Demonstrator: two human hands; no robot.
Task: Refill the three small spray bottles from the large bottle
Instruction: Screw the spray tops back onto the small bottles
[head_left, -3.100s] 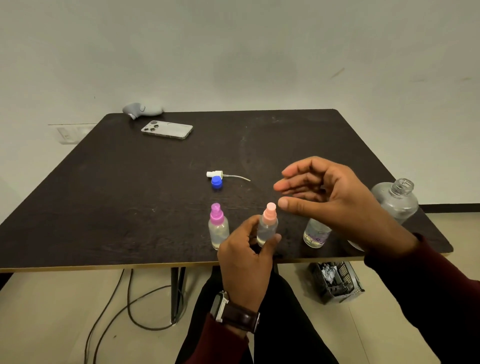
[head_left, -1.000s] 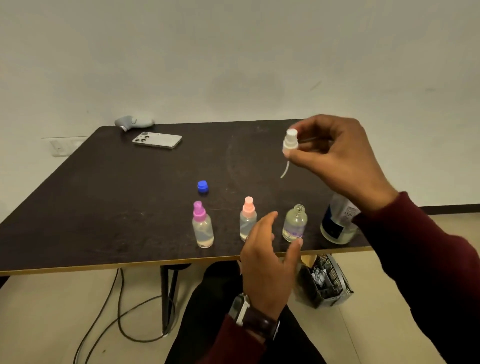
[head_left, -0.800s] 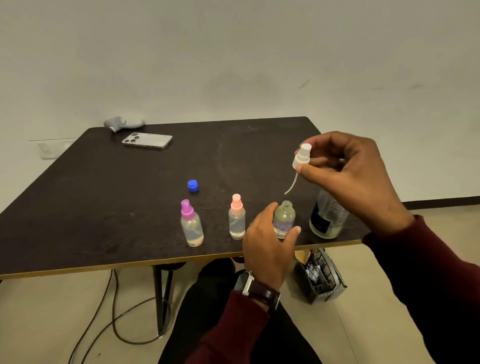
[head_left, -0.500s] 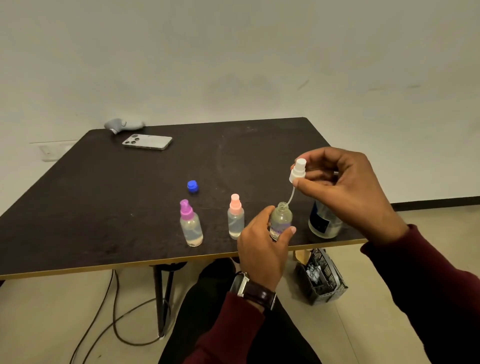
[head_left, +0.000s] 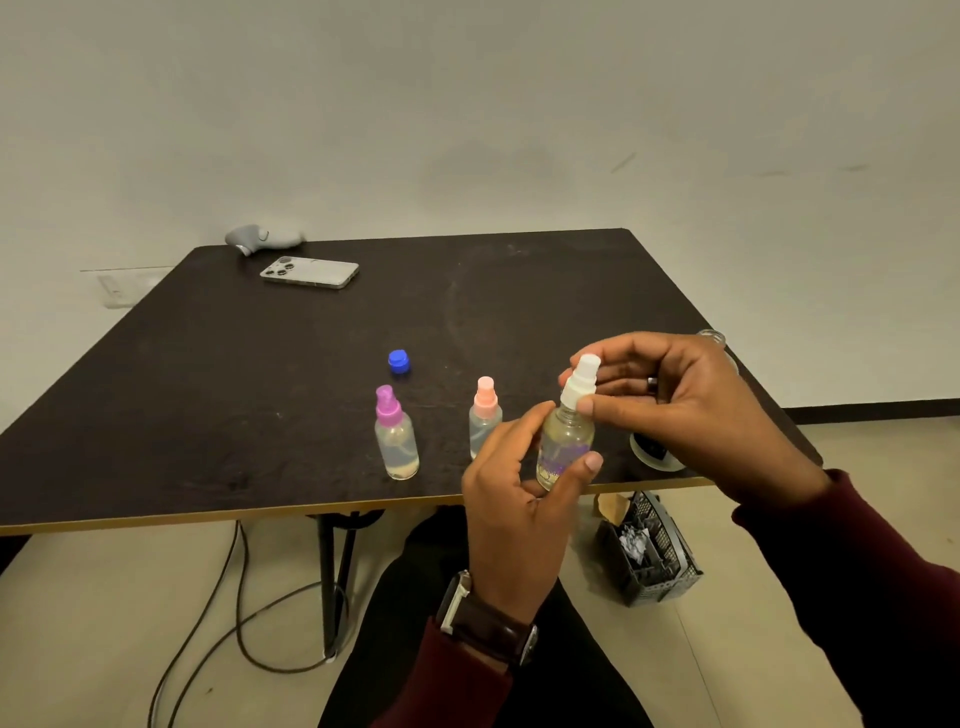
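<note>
A dark, scuffed counter (head_left: 260, 395) with a pale front edge stands against a plain off-white wall, over a beige floor where black cables (head_left: 218, 613) loop near the counter's leg. The left hand (head_left: 514, 499) is wrapped around a small clear spray bottle (head_left: 563, 447), lifted at the counter's near edge; thumb and fingers close on its body, which carries a purple label whose writing is too small to read. The right hand (head_left: 670, 405) pinches the bottle's white spray top (head_left: 581, 382) between thumb and fingertips, the top seated on the neck. Just left of the left hand stands a small bottle with a peach spray top (head_left: 485, 421), partly hidden by the left thumb, and further left a small bottle with a purple spray top (head_left: 396, 441) — both upright on the counter with clear liquid inside. Beyond them, away from the hands, lies a blue cap (head_left: 399, 361). Behind the right hand the large bottle (head_left: 654, 452) is mostly hidden — only its base with a dark label and a bit of its open mouth show. At the far left corner lie a phone (head_left: 310, 272), face down, and a grey controller (head_left: 260, 238). Below the right wrist a dark mesh basket (head_left: 649, 551) with crumpled paper sits on the floor. A watch (head_left: 488, 618) sits on the left wrist above a maroon sleeve.
</note>
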